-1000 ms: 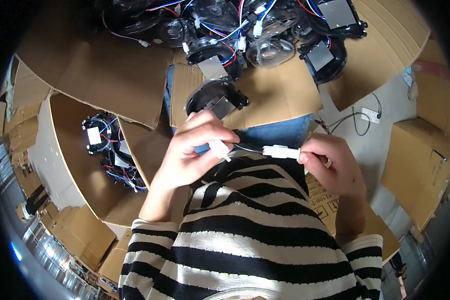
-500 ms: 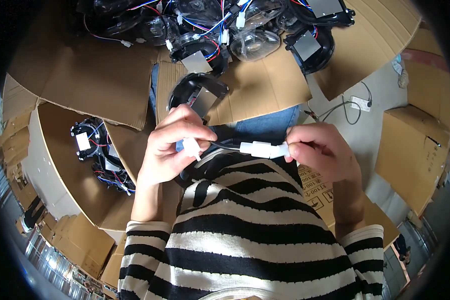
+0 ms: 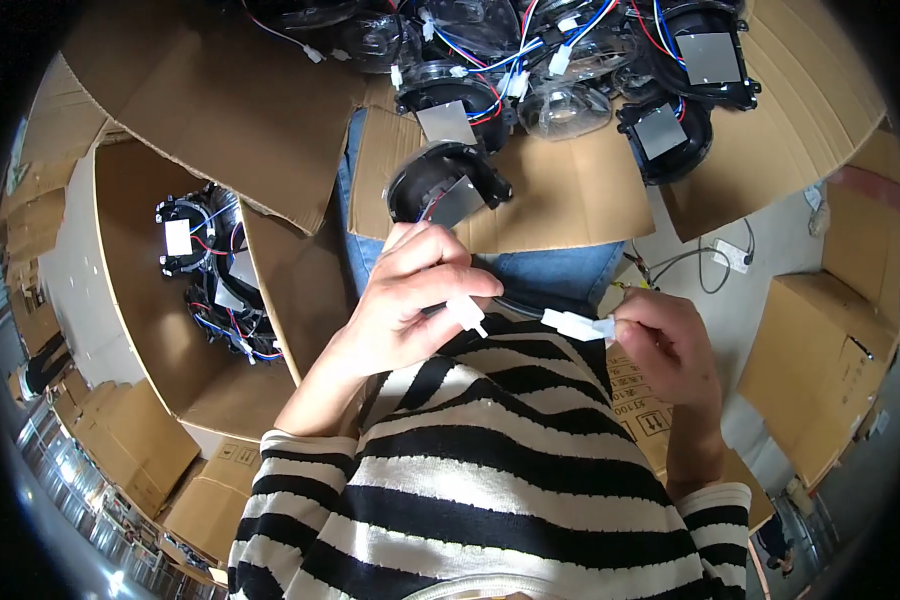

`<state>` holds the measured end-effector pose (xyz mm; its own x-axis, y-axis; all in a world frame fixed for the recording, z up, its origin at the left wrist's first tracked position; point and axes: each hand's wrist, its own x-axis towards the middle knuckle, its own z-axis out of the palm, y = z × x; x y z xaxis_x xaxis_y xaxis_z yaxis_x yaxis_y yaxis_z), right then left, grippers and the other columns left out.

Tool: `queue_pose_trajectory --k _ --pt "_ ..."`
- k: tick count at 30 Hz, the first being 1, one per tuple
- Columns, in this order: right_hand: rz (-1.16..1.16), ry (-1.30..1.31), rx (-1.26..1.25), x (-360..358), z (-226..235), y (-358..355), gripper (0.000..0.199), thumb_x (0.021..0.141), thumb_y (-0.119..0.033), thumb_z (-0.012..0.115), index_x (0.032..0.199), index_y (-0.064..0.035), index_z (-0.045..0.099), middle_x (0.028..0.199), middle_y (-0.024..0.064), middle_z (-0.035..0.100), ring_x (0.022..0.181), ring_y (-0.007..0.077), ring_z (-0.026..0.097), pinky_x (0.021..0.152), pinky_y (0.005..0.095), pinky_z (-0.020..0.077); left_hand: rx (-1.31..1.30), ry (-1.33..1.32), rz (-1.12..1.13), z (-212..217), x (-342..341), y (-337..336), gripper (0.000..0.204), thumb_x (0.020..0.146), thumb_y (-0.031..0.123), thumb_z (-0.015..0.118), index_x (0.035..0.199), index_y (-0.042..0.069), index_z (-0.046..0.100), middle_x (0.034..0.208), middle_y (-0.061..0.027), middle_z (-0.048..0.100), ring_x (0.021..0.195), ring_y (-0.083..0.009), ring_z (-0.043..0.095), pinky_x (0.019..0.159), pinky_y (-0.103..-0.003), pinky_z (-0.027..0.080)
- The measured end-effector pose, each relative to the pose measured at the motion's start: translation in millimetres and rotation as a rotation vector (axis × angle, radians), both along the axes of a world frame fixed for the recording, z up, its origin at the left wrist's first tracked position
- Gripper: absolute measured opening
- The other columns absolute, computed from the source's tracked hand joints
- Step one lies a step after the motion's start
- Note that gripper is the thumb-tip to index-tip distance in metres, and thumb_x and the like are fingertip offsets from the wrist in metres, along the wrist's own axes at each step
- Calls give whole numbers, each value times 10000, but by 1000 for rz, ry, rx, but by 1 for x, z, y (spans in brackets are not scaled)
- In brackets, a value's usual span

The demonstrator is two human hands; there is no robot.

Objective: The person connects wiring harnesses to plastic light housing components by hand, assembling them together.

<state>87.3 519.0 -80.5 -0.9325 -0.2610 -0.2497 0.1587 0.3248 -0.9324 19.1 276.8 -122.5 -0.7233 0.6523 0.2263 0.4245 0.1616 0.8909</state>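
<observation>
My left hand pinches a small white plug connector on a dark cable, close to my striped shirt. My right hand grips a second white connector by its end; the two connectors point at each other with a short gap of black cable between them. Just beyond my left hand lies a round black lamp housing with a silver plate, on a cardboard sheet across my lap.
Several more black lamp housings with red and blue wires lie at the far edge of the cardboard. An open carton at my left holds similar wired parts. Closed cartons stand at right; a white plug lies on the floor.
Both hands stayed at my chest while the view shifted. The two white connectors have come apart a little, the left one now tilted downward in my fingers.
</observation>
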Motion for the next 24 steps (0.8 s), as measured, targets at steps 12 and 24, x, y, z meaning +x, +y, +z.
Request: queue_pose_trajectory --k 12,24 --pt "-35 -49 27 -2 -1 -7 73 759 -38 476 701 5 485 568 37 425 477 99 367 436 227 279 5 52 31 -3 5 3 158 651 151 602 793 81 595 690 -16 461 647 -160 445 608 -278 289" --pt "-191 -102 -90 10 7 3 91 750 -19 461 673 20 490 556 28 419 483 71 349 451 216 271 880 -30 764 98 37 -185 76 777 68 487 800 12 532 910 -125 519 818 -190 489 775 -309 388"
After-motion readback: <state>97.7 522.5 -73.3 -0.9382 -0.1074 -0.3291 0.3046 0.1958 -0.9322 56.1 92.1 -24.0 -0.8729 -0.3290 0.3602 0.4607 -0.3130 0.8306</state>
